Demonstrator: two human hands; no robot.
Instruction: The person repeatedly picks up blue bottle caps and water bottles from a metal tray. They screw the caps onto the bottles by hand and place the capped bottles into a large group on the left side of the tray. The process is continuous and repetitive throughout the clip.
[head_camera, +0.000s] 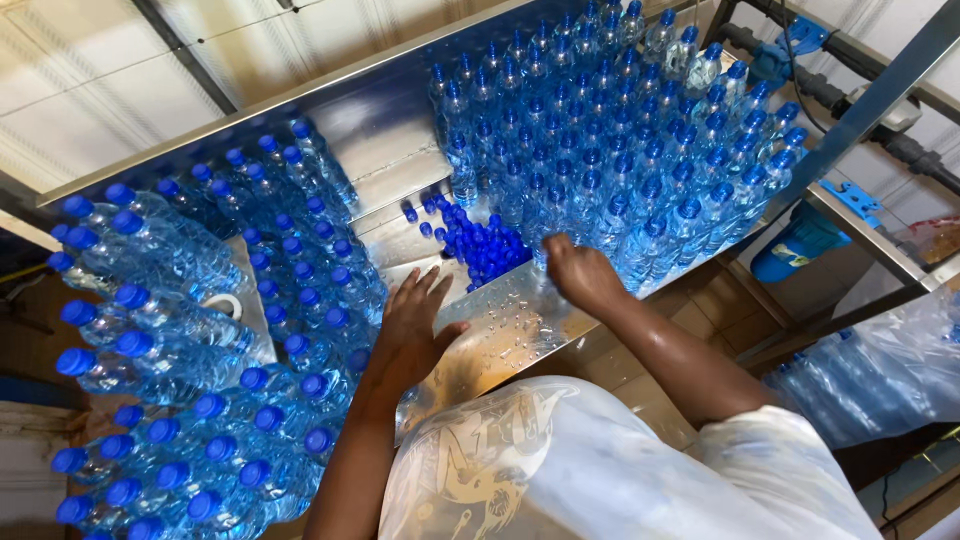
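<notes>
**Two bare hands on a wet steel table crowded with blue-capped bottles**

Much is cut off or obscured. The bottle mass on the left (190, 330) runs out of the frame at the left and bottom edges, and the person's torso under a clear plastic apron (560, 470) hides the near edge of the steel table (520, 330). The fingertips of the right hand (583, 272) are tucked in among the bottles, so what they grip is hard to make out — probably the lowest bottle of the right-hand cluster (620, 150), though I cannot tell for sure.

The right hand's fingers are curled closed, knuckles up, at the near edge of that cluster. The left hand (418, 322) is open, fingers spread and extended, thumb out to the side; it holds nothing and lies flat against the edge of the left bottle mass, over the wet tabletop.

Both forearms reach forward from the bottom of the view, the right one angled in from the lower right. Between the hands, just beyond them, lies a heap of loose blue caps (480, 245) on the table — near both, touching neither.
</notes>
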